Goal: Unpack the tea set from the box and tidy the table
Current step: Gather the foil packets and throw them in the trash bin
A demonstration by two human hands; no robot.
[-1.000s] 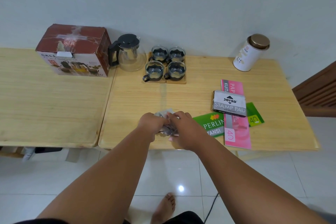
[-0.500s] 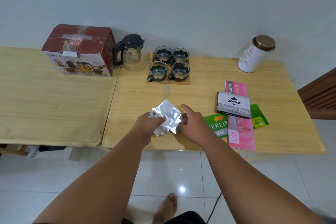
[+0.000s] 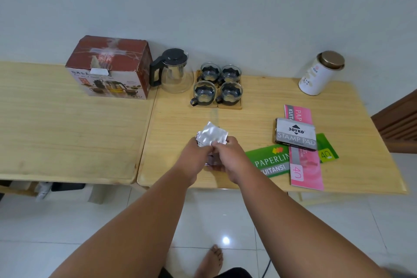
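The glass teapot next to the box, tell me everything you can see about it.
The glass teapot has a clear, round-bellied body, a black lid and a black handle pointing left. A cylinder that looks like a metal strainer shows through the glass; no liquid is visible. It stands upright at the back of the right-hand table, between the red box and four glass cups on wooden coasters. Its handle sits right against the box; whether they touch I cannot tell.
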